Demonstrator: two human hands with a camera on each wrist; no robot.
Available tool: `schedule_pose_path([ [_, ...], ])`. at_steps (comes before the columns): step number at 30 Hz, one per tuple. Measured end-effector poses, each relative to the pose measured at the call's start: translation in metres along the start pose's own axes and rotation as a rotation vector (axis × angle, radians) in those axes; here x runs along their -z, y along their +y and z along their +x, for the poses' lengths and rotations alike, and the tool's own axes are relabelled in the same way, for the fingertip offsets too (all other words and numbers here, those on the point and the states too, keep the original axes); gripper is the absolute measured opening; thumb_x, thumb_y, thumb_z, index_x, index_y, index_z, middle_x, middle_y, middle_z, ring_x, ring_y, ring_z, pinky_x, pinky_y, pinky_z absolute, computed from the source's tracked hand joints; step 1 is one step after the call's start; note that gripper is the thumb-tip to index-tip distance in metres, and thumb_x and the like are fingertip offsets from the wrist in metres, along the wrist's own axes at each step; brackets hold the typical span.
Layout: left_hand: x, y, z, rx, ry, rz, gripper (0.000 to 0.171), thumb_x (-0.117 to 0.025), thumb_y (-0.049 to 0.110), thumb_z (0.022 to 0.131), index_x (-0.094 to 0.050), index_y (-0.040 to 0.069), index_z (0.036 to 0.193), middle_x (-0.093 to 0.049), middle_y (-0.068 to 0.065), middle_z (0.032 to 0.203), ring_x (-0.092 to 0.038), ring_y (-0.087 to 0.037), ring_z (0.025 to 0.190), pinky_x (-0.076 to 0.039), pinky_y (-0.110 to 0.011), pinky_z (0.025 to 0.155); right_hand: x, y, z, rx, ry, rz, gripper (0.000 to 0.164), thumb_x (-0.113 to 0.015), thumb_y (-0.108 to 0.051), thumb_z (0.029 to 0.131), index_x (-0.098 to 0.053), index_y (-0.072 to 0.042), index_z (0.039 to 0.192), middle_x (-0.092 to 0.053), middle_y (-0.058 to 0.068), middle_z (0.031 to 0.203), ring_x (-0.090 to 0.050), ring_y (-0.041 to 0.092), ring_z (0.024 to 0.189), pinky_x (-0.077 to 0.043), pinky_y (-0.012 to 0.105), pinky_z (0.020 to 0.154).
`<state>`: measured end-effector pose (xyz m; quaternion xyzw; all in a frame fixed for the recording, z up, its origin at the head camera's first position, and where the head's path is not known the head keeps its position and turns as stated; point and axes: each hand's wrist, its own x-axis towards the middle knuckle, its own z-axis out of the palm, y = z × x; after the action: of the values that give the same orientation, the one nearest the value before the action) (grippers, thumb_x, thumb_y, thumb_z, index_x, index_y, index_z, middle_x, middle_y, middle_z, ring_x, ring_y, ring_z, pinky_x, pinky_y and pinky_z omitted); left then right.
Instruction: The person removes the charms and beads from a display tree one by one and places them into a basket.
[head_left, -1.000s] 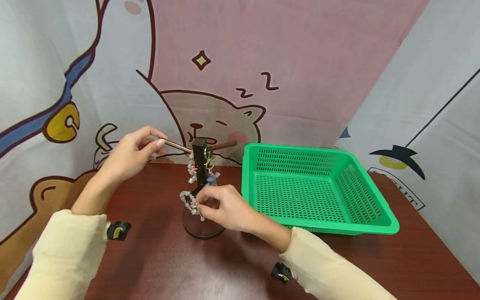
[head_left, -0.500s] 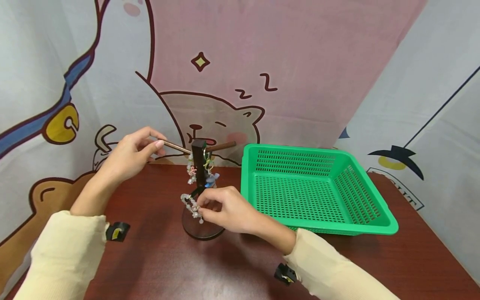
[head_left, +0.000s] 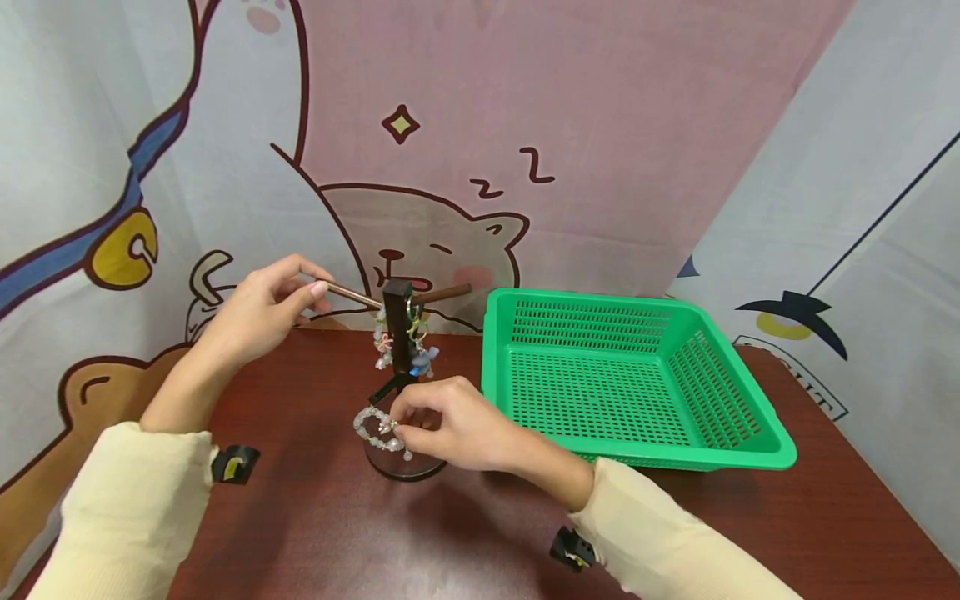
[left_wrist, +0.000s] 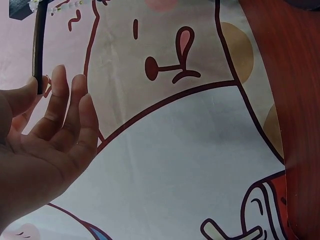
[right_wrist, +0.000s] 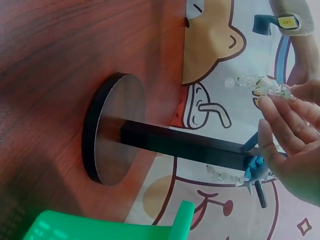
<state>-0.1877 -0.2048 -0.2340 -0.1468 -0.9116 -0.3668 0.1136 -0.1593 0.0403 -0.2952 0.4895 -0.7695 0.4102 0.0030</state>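
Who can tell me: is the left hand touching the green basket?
No, the left hand pinches a thin rod, apart from the green basket.

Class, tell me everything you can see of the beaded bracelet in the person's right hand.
The bracelet is a loop of pale, translucent beads that look like glass, with a larger pearly bead, a pinkish piece near the fingertips and a small round bead dangling below. The right hand pinches one side of it. In the head view it shows as an open ring over the stand's round base, just below the lower peg; whether it touches that peg is unclear.
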Motion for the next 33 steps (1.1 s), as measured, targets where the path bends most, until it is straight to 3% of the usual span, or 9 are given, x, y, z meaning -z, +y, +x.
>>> schedule_pose_path([
  [17, 0.001, 0.000, 0.000, 0.011, -0.008, 0.010, 0.024, -0.045, 0.026, 0.097, -0.056, 0.009, 0.110, -0.065, -0.009, 0.087, -0.055, -0.019, 0.068, -0.044, -0.029, 0.061, 0.037, 0.002, -0.023, -0.129, 0.021, 0.032, 0.007, -0.063, -0.003, 0.082, -0.063, -0.009, 0.084, -0.061, -0.005, 0.077, -0.055, 0.006, 0.072, -0.046, 0.025, 0.063],
  [33, 0.001, 0.000, 0.001, -0.007, -0.004, 0.010, 0.023, -0.046, 0.025, 0.097, -0.056, 0.008, 0.109, -0.065, -0.009, 0.085, -0.056, -0.019, 0.067, -0.045, -0.028, 0.061, 0.087, 0.003, -0.061, -0.186, 0.086, -0.066, 0.010, -0.064, -0.002, 0.082, -0.064, -0.012, 0.083, -0.061, -0.006, 0.079, -0.055, 0.011, 0.069, -0.047, 0.026, 0.065],
])
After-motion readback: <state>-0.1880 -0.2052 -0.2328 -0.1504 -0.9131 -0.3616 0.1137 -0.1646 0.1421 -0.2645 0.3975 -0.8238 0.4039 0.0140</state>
